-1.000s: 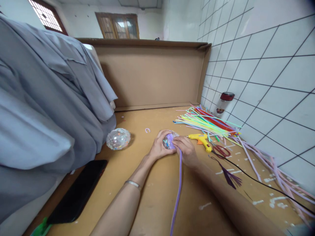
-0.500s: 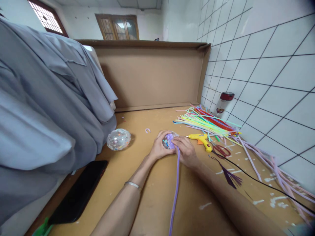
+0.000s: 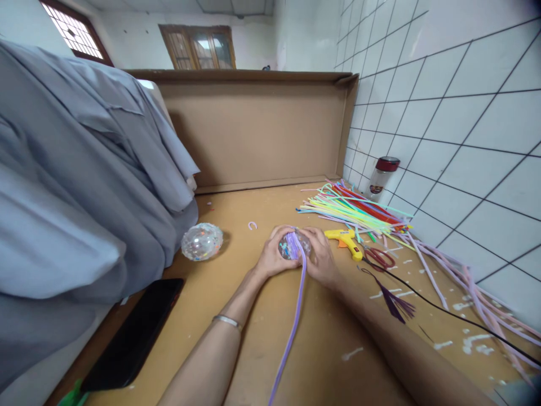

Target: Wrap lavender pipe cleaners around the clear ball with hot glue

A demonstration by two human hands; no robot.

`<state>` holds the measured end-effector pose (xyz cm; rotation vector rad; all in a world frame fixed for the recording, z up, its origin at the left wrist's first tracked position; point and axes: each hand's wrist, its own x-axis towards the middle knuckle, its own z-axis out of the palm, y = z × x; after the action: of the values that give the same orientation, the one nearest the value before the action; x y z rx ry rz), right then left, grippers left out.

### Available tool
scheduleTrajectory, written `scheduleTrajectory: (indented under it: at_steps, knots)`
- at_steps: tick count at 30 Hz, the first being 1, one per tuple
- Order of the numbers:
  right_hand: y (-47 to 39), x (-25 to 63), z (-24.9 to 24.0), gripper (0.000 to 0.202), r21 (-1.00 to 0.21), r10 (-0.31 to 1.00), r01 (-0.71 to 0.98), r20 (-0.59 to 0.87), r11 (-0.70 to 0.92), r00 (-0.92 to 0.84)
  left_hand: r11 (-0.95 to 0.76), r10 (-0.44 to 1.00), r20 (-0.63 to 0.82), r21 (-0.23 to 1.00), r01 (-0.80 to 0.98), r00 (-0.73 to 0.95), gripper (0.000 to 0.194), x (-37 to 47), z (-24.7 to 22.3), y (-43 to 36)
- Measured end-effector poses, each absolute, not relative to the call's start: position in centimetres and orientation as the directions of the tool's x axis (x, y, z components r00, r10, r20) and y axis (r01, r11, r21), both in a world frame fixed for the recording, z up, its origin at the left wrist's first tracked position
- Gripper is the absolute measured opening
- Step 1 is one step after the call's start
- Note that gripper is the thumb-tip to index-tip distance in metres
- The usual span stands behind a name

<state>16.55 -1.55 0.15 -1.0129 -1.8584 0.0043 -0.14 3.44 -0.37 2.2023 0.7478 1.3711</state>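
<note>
Between my two hands is a clear ball with coloured bits in it and rows of purple pipe cleaner across its top. My left hand is wrapped round the ball's left side. On the other side my right hand closes round the right side, its fingers curved along the edge. A long purple pipe cleaner runs from the top of the ball down over the table toward me. The fingertips under the ball are hidden.
Left of the hands sits another clear ball, above a black phone. To the right lie a yellow glue gun with a black cord, red-handled scissors, a purple tassel and many pipe cleaners. A jar stands by the wall.
My right hand has moved from pressing the purple strips on top to gripping the ball's right side. The pipe cleaner's loose end has swung left.
</note>
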Motion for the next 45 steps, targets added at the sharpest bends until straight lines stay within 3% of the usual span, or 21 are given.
scheduleTrajectory:
  at_steps: [15,23,45]
  knots:
    - [-1.7,16.7,1.3,0.034,-0.342,0.655,0.711,0.723,0.615,-0.219,-0.797,0.600,0.686,0.560,0.228,0.412,0.068,0.0,-0.2,3.2]
    - [-1.9,16.7,1.0,0.021,-0.176,0.499,0.728,0.828,0.663,-0.254,-0.785,0.615,0.670,0.567,0.249,0.415,0.067,0.0,0.1,3.1]
    - [-1.6,16.6,0.9,0.027,-0.274,0.512,0.679,0.841,0.681,-0.174,-0.825,0.562,0.722,0.452,0.340,0.403,0.069,0.4,0.0,2.8]
